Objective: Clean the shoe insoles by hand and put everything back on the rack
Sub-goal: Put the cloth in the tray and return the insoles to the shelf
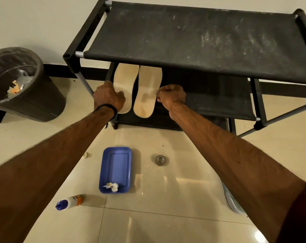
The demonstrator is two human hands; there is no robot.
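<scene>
A black shoe rack (192, 37) stands against the wall, its dusty fabric top shelf filling the upper part of the view. On the lower shelf of the rack, under the front edge of the top shelf, two pale insoles lie side by side, toes pointing toward the wall and heels toward the person. The left insole (125, 79) sits nearest the rack's left front leg; the right insole (148, 90) lies just beside it, with a narrow dark gap between them.

The left hand (108, 97) rests on the heel end of the left insole, fingers curled down over it and thumb lying across its surface; a dark band circles the wrist. Its grip looks loosely closed on the insole's edge, though how firmly cannot be told. The right hand (171, 96) is at the right edge of the right insole, fingers bunched tightly with thumb and fingertips pinched together at the rim; whether they truly clamp the insole or merely touch it is unclear.

On the tiled floor in front of the rack lies a blue tray (116, 165) holding a crumpled white wad (111, 186) at its near end. A white bottle with a blue cap (69, 202) lies on its side further in front of the rack, left of the tray. A small round floor drain (160, 160) sits right of the tray. Left of the rack stands a dark waste bin (20, 85) with a clear liner and scraps inside.
</scene>
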